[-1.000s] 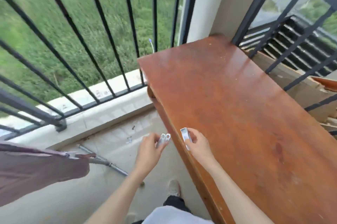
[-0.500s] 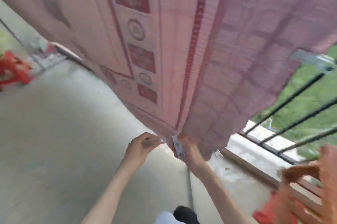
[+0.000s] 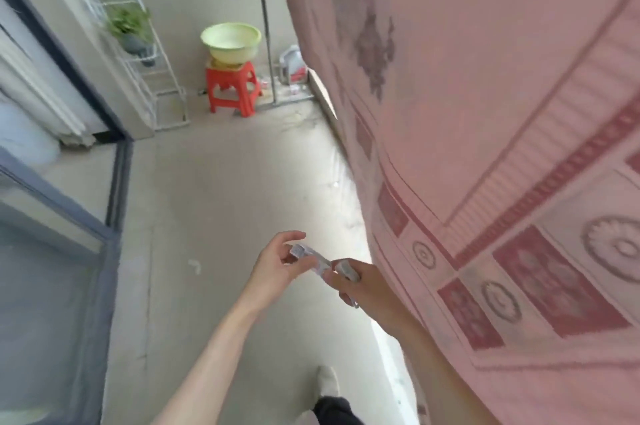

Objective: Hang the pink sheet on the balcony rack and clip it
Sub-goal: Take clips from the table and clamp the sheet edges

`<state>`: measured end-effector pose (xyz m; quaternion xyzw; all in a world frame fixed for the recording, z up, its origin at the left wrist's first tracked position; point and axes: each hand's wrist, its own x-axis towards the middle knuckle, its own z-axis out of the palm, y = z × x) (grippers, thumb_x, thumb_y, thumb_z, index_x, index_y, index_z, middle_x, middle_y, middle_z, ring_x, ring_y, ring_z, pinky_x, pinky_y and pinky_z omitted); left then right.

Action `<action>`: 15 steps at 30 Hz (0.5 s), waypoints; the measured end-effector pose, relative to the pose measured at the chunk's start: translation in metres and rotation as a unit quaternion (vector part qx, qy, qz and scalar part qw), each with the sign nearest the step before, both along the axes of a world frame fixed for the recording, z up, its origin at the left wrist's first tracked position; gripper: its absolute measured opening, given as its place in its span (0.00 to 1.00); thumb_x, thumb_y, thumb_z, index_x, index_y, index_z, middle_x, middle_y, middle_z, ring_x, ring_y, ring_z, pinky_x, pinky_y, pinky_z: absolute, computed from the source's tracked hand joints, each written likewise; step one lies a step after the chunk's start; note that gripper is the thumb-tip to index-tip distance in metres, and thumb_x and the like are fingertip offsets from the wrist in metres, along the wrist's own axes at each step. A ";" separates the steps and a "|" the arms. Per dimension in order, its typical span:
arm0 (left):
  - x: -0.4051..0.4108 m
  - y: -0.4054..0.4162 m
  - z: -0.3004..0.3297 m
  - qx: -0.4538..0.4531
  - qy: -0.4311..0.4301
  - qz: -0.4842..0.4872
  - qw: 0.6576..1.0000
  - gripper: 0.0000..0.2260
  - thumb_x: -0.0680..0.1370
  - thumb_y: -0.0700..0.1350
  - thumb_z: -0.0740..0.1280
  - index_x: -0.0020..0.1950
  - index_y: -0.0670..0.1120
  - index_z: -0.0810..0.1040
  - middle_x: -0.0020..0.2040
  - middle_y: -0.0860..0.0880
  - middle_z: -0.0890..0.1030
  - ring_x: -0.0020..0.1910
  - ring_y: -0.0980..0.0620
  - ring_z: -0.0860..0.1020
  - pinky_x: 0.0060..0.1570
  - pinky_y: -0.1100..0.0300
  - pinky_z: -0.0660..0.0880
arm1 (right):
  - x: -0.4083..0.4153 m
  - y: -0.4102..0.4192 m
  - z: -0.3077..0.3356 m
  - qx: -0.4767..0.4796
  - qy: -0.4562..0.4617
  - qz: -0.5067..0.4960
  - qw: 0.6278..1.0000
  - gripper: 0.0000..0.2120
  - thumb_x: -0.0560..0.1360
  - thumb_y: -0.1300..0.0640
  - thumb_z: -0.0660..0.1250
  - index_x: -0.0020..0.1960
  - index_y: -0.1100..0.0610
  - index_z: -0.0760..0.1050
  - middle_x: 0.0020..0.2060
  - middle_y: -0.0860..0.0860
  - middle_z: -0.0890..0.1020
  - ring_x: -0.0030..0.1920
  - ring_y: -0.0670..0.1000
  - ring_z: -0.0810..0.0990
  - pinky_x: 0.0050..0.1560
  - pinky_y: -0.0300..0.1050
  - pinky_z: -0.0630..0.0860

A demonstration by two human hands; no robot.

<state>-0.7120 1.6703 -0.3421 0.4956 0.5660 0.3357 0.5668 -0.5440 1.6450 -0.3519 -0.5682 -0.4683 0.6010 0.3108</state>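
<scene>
The pink sheet (image 3: 502,113), patterned with dark red borders and round motifs, hangs down over the whole right side of the view. A thin metal pole of the rack (image 3: 265,19) stands at the far end, left of the sheet. My left hand (image 3: 277,265) pinches a small silvery clip (image 3: 304,253) between thumb and fingers. Beside it, my right hand (image 3: 360,289) grips another pale clip (image 3: 346,270), close against the sheet's lower edge. The two hands nearly touch at the clips.
A red plastic stool (image 3: 232,88) bearing a pale green basin (image 3: 230,42) stands at the far end of the concrete balcony floor (image 3: 221,189). A white plant shelf (image 3: 138,43) lines the left wall. A grey sliding door frame (image 3: 114,182) runs along the left.
My view has swung from the railing and wooden bench to along the balcony, with the sheet now on the right. Both hands still hold the clips and have drawn closer together.
</scene>
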 end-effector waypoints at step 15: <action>-0.127 0.306 0.005 0.018 -0.047 0.174 0.983 0.08 0.76 0.42 0.66 0.53 0.50 0.80 0.50 0.53 0.83 0.50 0.57 0.78 0.49 0.63 0.70 | -0.141 0.368 0.006 -0.004 0.029 0.148 0.989 0.07 0.74 0.53 0.67 0.50 0.54 0.80 0.25 0.47 0.72 0.26 0.47 0.66 0.29 0.37 0.63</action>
